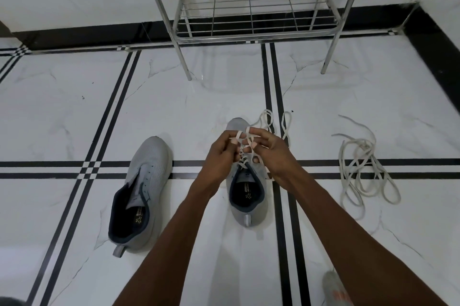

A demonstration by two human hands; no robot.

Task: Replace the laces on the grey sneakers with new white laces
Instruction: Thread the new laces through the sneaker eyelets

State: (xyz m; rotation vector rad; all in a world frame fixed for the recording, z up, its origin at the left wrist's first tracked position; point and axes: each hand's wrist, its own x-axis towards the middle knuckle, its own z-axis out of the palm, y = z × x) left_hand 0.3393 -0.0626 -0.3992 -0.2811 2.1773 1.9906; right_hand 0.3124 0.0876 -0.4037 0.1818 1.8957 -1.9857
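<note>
Both hands work over the tongue of the right-hand grey sneaker (246,188) on the tiled floor (74,106): the left hand (221,153) and the right hand (270,153) each pinch a strand of the new white lace (251,137), whose free loops trail past the toe. The lace looks light, flat and limp, so it probably handles best pinched close to its stiff tip, near the eyelet. The other sneaker (142,188) lies unlaced to the left, and a loose pile of laces (363,171) sits well apart on the right.
</note>
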